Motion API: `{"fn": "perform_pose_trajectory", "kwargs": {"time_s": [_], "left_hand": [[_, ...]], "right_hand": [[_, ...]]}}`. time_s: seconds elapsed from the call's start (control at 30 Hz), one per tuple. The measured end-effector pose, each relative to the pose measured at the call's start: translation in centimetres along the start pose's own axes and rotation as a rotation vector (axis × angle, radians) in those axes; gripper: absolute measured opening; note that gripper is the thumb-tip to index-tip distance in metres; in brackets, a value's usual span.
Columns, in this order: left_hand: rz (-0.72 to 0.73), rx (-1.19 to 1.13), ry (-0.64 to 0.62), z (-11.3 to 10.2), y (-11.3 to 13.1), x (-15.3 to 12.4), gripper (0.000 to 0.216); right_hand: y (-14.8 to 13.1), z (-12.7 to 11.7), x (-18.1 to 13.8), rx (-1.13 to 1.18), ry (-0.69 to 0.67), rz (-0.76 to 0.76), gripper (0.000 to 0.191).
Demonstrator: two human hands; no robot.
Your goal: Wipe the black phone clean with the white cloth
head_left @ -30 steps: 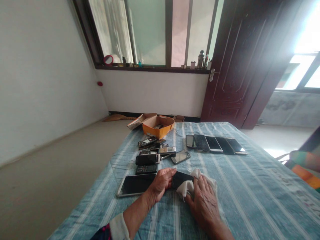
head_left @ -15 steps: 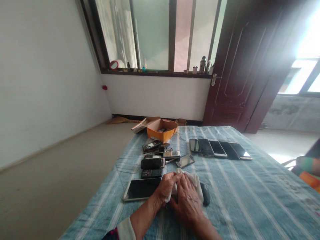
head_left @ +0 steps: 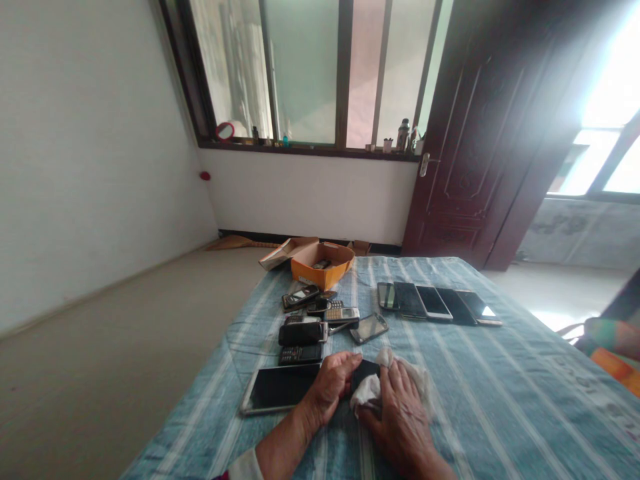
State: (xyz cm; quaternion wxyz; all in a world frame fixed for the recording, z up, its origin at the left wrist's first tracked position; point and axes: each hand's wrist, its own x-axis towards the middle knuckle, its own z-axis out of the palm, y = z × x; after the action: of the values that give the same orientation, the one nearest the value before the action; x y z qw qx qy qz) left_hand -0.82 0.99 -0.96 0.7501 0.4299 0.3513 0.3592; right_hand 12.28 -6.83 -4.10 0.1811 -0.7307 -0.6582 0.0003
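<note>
A dark phone (head_left: 364,375) lies low over the striped tablecloth between my hands, partly covered by a white cloth (head_left: 369,392). My left hand (head_left: 334,381) grips the phone's left end, thumb on top. Bunched under the fingers of my right hand (head_left: 403,403), the cloth is pressed onto the phone's right part. Just left of my left hand rests a large white-edged tablet or phone (head_left: 283,388), screen up. Beyond it are a black keypad phone (head_left: 301,354) and a dark slider-like phone (head_left: 301,331). A grey touchscreen phone (head_left: 369,328) lies beyond my hands.
An open orange cardboard box (head_left: 323,267) with phones inside stands at the table's far left. Several older phones (head_left: 342,315) are heaped before it. At the far right a row of smartphones (head_left: 434,303) lies side by side. A brown door (head_left: 480,133) stands behind.
My right hand has slid to the right with the cloth, uncovering part of the phone's dark face. My left hand stays at its left end. The view has shifted slightly.
</note>
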Motion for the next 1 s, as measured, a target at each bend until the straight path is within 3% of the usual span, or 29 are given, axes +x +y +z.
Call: {"fn": "perform_pose_trajectory", "kwargs": {"time_s": [0.17, 0.27, 0.47, 0.57, 0.7, 0.83, 0.93, 1.0], "left_hand": [[0.047, -0.025, -0.013, 0.1, 0.1, 0.0, 0.036], [0.041, -0.045, -0.018, 0.3, 0.3, -0.2, 0.034], [-0.031, -0.001, 0.016, 0.3, 0.3, -0.4, 0.034], [-0.025, 0.010, 0.008, 0.0, 0.2, -0.4, 0.034], [-0.007, -0.025, -0.019, -0.3, -0.3, 0.1, 0.033], [0.052, -0.086, -0.082, -0.2, -0.4, 0.4, 0.035], [0.020, -0.121, -0.070, 0.2, 0.0, 0.0, 0.035], [-0.019, -0.107, -0.031, 0.4, 0.3, -0.4, 0.032]], "right_hand": [[-2.4, -0.1, 1.2, 0.056, -0.024, -0.128, 0.078], [-2.0, 0.1, 1.2, 0.073, -0.034, -0.190, 0.078], [1.3, 1.1, -0.5, -0.040, 0.026, -0.009, 0.067], [1.4, 1.7, -0.8, -0.074, 0.050, 0.045, 0.066], [-0.6, 1.8, 0.0, -0.049, 0.008, 0.020, 0.074], [-2.4, 1.3, 1.0, 0.042, -0.015, -0.126, 0.078], [-2.1, 1.0, 1.0, 0.066, -0.036, -0.196, 0.079], [-1.2, 1.0, 0.7, 0.044, -0.042, -0.145, 0.080]]}}
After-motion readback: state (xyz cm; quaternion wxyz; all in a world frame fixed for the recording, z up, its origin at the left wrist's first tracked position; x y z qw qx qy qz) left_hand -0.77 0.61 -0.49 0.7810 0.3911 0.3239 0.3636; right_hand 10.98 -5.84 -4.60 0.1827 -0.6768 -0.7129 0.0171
